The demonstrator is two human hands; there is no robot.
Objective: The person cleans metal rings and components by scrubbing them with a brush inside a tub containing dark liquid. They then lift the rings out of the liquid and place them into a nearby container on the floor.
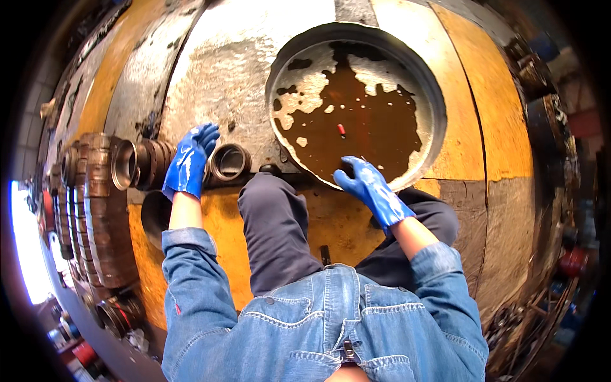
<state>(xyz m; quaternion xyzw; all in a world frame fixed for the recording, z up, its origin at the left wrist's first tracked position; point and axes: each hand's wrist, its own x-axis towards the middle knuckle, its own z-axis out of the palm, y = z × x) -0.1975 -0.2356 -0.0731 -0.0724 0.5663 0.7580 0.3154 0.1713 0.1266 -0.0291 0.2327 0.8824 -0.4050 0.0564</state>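
Both hands wear blue rubber gloves. My left hand (191, 160) is beside a row of brown metal rings (151, 162), its fingers stretched out and nothing visible in them. Just right of it stands a short, hollow metal cylinder (230, 162). Over the near rim of a wide round metal pan (436, 137) is my right hand (371, 188), thumb and fingers apart, holding nothing I can see. Whether it touches the rim I cannot tell. Dark brown liquid (375, 137) covers much of the pan's bottom, and a small red piece (341, 130) lies in it.
Tall stacks of metal rings (105, 210) stand at the left. Worn yellow and grey boards (499, 95) lie under the pan, with oily patches. My knees (270, 197) are bent close to the pan. Loose metal parts (509, 328) lie at the lower right.
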